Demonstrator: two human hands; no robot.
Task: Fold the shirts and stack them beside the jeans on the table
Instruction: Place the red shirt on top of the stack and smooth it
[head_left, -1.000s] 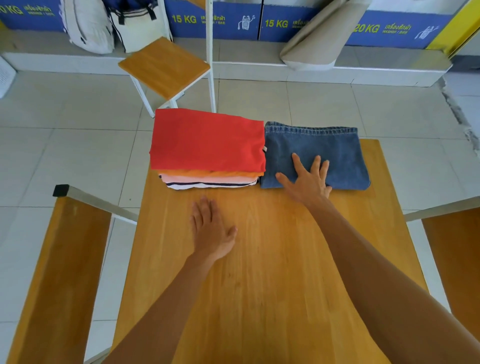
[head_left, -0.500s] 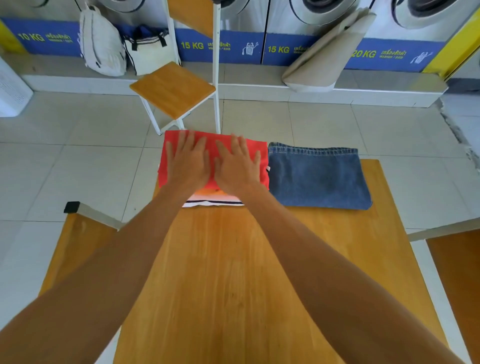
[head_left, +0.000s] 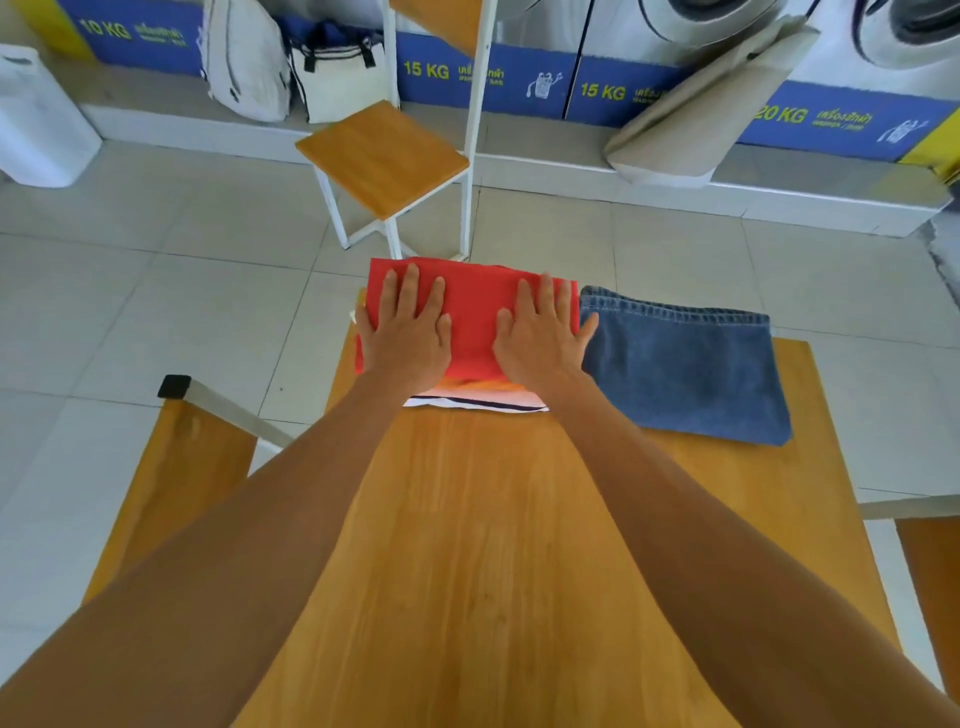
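Observation:
A stack of folded shirts sits at the far left of the wooden table (head_left: 493, 545), topped by a red shirt (head_left: 472, 317); orange, pink and white-with-dark-stripe layers (head_left: 483, 400) show beneath at its near edge. Folded blue jeans (head_left: 685, 369) lie right beside the stack, touching it. My left hand (head_left: 408, 327) presses flat on the red shirt's left part, fingers spread. On the shirt's right part my right hand (head_left: 540, 332) lies flat too, its thumb reaching over the jeans' edge. Neither hand grips anything.
Wooden benches flank the table: one at the left (head_left: 171, 483), one at the right edge (head_left: 935, 566). Beyond the table stand a small wooden stool (head_left: 382, 156) on white legs, a white post (head_left: 478, 104), bags (head_left: 291, 67) and washing machines along the wall.
One second ago my left hand lay on the bare table and my right on the jeans. Both went onto the red shirt, then slid apart toward its left and right sides.

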